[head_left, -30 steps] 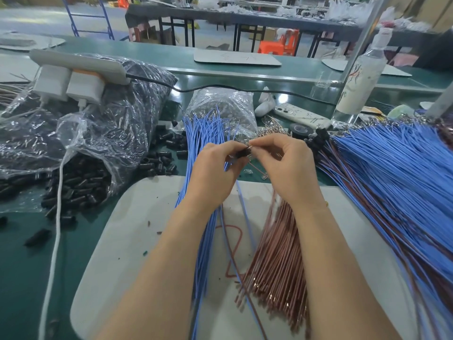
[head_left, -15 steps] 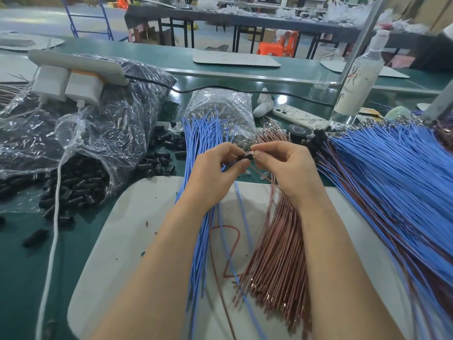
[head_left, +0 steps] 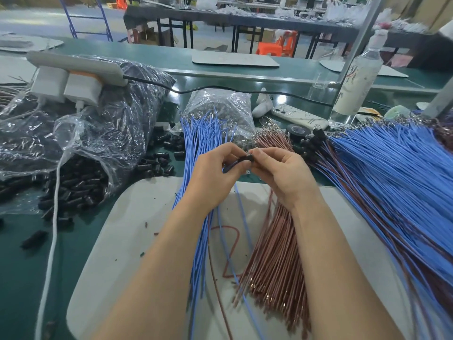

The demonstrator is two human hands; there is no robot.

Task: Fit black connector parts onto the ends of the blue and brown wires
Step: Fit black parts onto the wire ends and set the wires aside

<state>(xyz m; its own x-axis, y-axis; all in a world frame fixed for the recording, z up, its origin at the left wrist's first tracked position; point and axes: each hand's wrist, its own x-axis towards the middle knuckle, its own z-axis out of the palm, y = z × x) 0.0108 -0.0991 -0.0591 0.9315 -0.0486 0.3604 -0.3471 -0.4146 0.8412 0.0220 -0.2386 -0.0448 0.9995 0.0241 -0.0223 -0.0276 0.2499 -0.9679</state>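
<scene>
The left hand [head_left: 215, 179] and right hand [head_left: 282, 175] pinch one black connector [head_left: 247, 158] between curled fingertips. It looks light, rigid, easily dropped. Its limp blue wire [head_left: 241, 204] trails below the grip; hold that near the tip.

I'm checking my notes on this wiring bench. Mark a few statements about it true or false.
1. The left hand and right hand both pinch one black connector. True.
2. On the white board, the brown bundle lies left of the blue bundle. False: it lies to its right.
3. The bottle lies on its side. False: it stands upright.
4. Loose black parts spill from a plastic bag. True.
</scene>
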